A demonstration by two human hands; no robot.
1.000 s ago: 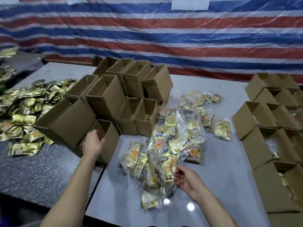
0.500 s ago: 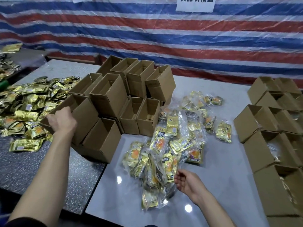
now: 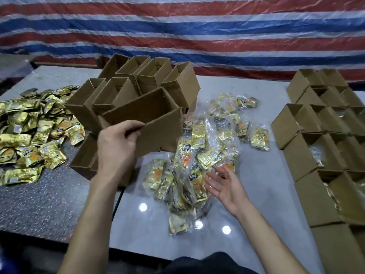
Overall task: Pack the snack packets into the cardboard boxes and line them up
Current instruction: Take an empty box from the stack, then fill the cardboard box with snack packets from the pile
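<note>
My left hand (image 3: 116, 147) grips the near wall of an empty cardboard box (image 3: 156, 123), held tilted above the table in front of a stack of empty open boxes (image 3: 142, 80). My right hand (image 3: 225, 183) hovers open, palm up, over the near part of a heap of clear-bagged golden snack packets (image 3: 199, 155) on the grey table. Rows of open boxes (image 3: 316, 139) stand at the right; some show packets inside.
A large pile of loose golden packets (image 3: 29, 135) lies on the dark speckled table (image 3: 39, 204) at the left. A red, white and blue striped tarp (image 3: 197, 26) closes off the back. Another empty box (image 3: 83, 161) lies below the lifted one.
My left hand has taken a box from the stack's left and lifted it toward the middle. My right hand has opened, palm up, over the packets.
</note>
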